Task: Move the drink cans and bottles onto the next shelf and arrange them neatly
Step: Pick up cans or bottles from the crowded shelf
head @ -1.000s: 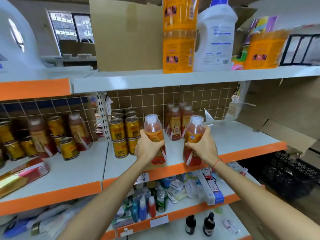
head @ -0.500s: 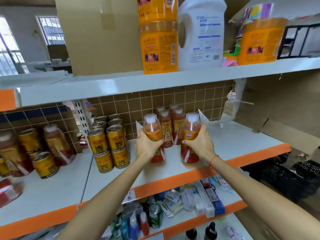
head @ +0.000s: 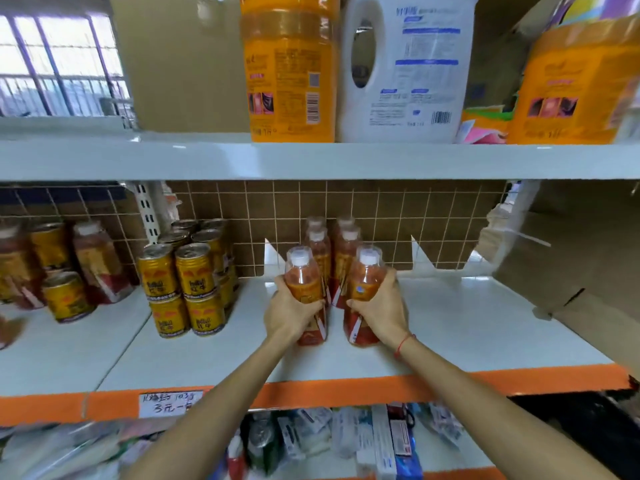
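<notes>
The left hand (head: pixel 289 311) wraps its fingers round the middle of one orange drink bottle (head: pixel 304 292), and the right hand (head: pixel 382 311) grips a second bottle (head: pixel 363 289) the same way. Both bottles stand upright on the white shelf (head: pixel 467 334), side by side between the two hands. Just beyond the hands, four more bottles (head: pixel 332 251) stand in two rows against the brown tiled back. To the left of the left hand stand stacked gold cans (head: pixel 183 289).
</notes>
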Demonstrator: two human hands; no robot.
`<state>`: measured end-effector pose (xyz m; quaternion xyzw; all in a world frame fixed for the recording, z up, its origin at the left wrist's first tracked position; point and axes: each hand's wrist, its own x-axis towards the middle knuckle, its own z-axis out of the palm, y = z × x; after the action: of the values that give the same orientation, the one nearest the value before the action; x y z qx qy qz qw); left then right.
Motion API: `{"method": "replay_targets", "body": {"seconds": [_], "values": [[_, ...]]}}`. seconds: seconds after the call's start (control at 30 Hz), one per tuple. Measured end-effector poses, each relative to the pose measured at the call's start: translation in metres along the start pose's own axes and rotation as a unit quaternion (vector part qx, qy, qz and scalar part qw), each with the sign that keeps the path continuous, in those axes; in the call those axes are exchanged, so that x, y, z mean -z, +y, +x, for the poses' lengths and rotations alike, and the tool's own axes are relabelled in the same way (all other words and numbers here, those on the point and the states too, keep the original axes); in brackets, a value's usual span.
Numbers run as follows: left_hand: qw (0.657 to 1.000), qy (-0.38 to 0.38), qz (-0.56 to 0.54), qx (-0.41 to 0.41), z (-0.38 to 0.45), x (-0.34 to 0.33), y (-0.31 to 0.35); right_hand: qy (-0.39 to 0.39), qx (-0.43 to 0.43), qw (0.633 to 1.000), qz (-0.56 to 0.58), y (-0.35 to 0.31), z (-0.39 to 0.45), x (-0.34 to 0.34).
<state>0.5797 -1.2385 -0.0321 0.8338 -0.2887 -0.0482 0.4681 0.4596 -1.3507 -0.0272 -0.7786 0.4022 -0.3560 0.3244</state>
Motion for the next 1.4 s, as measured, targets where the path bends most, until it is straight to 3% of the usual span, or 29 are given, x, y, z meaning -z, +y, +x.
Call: {"method": "replay_targets", "body": {"seconds": [0.43, 0.73, 0.9, 1.07, 1.4], "values": [[0.997, 0.02, 0.066, -0.027, 0.001, -0.021, -0.003, -0.044, 0.036, 0.998, 0.039, 0.021, 0.006, -0.004], [0.991, -0.118, -0.025, -0.064, 0.001, -0.015, -0.036, -0.169, 0.015, 0.985, 0.032, 0.052, 0.002, -0.001], [0.977, -0.195, -0.033, -0.083, 0.003, -0.011, -0.053, -0.177, 0.043, 0.983, 0.011, 0.061, 0.004, -0.003], [0.975, -0.197, -0.053, -0.092, 0.006, -0.012, -0.063, -0.193, 0.068, 0.978, -0.032, 0.079, 0.006, -0.007], [0.975, -0.166, -0.067, -0.13, 0.017, -0.027, -0.063, -0.149, 0.097, 0.982, -0.061, 0.078, 0.009, -0.017]]}}
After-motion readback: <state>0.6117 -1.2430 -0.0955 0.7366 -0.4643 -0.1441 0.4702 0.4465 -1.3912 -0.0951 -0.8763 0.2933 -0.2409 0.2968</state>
